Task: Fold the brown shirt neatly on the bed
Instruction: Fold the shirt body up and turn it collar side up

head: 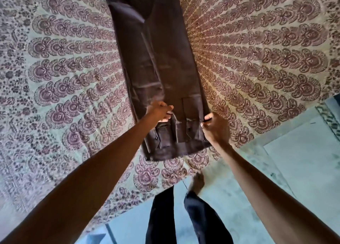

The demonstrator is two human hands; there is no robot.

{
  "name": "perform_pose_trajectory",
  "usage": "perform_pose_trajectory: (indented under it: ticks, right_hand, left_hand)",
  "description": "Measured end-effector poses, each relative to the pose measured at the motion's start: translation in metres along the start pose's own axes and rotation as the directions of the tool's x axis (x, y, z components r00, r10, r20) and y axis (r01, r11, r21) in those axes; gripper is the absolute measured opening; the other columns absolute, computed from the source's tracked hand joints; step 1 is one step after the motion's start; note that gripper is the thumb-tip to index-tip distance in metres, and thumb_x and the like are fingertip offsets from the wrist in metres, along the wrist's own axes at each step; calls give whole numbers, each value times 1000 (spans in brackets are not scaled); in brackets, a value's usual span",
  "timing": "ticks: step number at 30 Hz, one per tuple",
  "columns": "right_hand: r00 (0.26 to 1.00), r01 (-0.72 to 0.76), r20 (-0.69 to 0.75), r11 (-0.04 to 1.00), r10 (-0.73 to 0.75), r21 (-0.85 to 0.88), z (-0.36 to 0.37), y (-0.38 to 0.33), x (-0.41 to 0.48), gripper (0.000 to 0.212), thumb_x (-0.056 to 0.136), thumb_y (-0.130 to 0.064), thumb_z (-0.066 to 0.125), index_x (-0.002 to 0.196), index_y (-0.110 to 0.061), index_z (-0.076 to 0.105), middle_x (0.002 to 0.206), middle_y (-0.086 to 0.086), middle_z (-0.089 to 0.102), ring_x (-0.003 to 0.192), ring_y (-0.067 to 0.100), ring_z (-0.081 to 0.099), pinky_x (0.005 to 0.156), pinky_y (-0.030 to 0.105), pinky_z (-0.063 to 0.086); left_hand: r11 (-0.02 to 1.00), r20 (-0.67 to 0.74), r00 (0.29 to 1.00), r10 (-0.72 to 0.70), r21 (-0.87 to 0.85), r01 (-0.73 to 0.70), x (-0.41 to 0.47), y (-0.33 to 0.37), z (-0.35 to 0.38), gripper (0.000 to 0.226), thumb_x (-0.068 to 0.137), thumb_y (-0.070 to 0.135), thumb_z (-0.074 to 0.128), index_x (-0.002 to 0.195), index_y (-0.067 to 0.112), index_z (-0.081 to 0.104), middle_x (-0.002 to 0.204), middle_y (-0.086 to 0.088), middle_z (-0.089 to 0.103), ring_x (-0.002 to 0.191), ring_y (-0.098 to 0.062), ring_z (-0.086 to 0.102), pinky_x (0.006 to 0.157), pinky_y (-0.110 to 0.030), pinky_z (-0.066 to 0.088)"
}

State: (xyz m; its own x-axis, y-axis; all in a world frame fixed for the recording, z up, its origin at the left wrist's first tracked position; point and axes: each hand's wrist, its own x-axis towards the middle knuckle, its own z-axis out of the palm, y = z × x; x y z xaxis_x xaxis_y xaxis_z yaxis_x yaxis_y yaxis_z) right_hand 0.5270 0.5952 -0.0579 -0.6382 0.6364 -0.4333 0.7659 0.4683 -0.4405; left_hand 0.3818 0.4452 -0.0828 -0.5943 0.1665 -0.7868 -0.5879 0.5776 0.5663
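The brown shirt (pixel 156 59) lies on the bed as a long narrow strip, its sides folded in, running from the top of the view down to the bed's near edge. Its collar end with a pocket and buttons is nearest me. My left hand (pixel 160 111) pinches the cloth at the strip's middle-left, just above the collar. At the strip's right edge my right hand (pixel 216 127) grips the fabric. Both hands hold the near end slightly raised.
The bed is covered by a cream sheet with a purple floral print (pixel 257 59). Its near edge runs diagonally from lower left to right. Below it is a pale tiled floor (pixel 294 161) with my dark trouser legs (pixel 184 216) and a foot.
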Motion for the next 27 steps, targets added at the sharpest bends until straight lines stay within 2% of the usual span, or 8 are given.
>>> perform_pose_trajectory:
  ticks: [3,9,11,14,16,19,22,27]
  right_hand:
    - [999,-37,34,999,38,-21,2,1,-2,20,82,-21,69,101,-19,64,95,3,72,76,20,64,61,23,42]
    - [999,7,31,1000,-6,-30,-2,7,-2,21,85,-22,66,105,-18,62,100,7,71,87,26,68,66,28,47]
    - [998,17,66,998,-13,-52,-6,10,-4,22,84,-23,69,104,-19,62,102,6,72,90,25,68,66,26,44]
    - [997,49,63,997,-45,-59,-17,7,2,25,84,-28,70,106,-19,62,103,4,71,90,24,67,66,24,40]
    - [995,96,32,994,-94,-46,-26,-5,15,25,84,-29,70,106,-19,63,101,4,72,86,22,67,63,23,39]
    - [984,179,8,984,-179,11,-36,-37,50,22,85,-29,67,104,-18,64,99,5,73,86,22,69,65,24,47]
    - [975,219,22,974,-220,63,-39,-77,97,20,87,-32,64,103,-20,65,98,3,74,91,23,69,76,31,54]
    - [959,282,-1,955,-284,90,-47,-159,184,16,89,-30,62,100,-20,66,100,2,74,96,22,69,82,36,54]
  left_hand:
    - [1000,-1,1000,-30,-3,30,-10,-12,7,30,87,12,67,67,19,46,70,-3,61,50,-7,58,48,-20,50]
    - [992,45,993,-111,-51,113,-29,-23,24,24,94,10,57,72,16,48,50,2,56,34,-3,51,36,-13,40]
    - [994,20,994,-106,-15,106,-33,-25,26,21,96,15,54,75,15,50,53,2,57,39,-5,53,36,-12,40]
    - [995,-95,990,-102,9,103,-33,-20,22,31,92,22,60,65,15,48,55,-9,57,33,-11,49,36,-16,40]
    - [993,-240,971,10,118,19,-26,-9,14,31,84,32,67,63,14,52,68,-14,62,51,-19,59,50,-26,50]
    - [981,-411,899,150,172,-85,-16,32,-6,19,78,35,68,81,20,57,85,-7,65,77,-24,63,66,-32,55]
    - [970,-459,860,224,188,-152,9,83,-29,13,80,28,65,89,22,58,100,-10,68,92,-29,64,81,-37,54]
    - [959,-495,825,270,216,-184,74,178,-75,16,84,21,61,95,11,66,107,-14,68,106,-33,61,85,-33,46]
